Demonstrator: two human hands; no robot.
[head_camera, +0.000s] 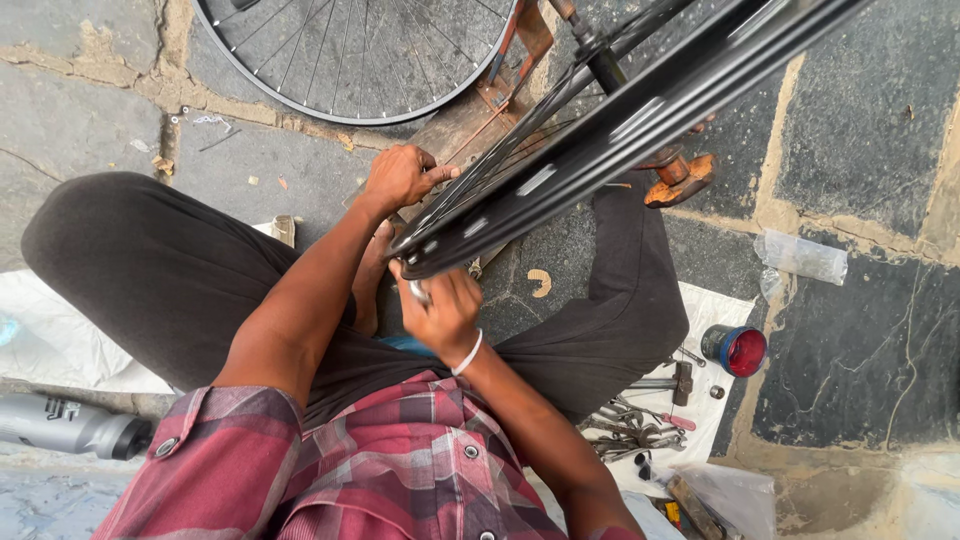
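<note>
Two bicycle wheels are in view. The black metal bicycle rim (620, 130) with thin spokes crosses the middle of the picture diagonally, from the top right corner down to the person's lap; its upper end is cut off by the picture edge. The second wheel, a silver spoked rim (300, 95), lies flat on the grey stone pavement (850, 150) at the top edge, and only its lower half is visible.

The left hand (400, 175) is closed into a fist among the spokes, just beside the black rim; what it grips is hidden by the fingers. The right hand (445, 310) is closed around a small shiny metal tool (418, 292) pressed against the low end of the black rim; the shape of the tool is hard to make out. A white band is on this wrist.

A rusty orange metal stand (680, 175) is partly hidden behind the rim. On a white cloth (720, 305) at the right lie one round tin with a red lid (738, 350), one hammer (665, 382) and a heap of grey wrenches (630, 430), too tangled to count. One grey cylindrical bottle (70, 425) lies at the left edge.
</note>
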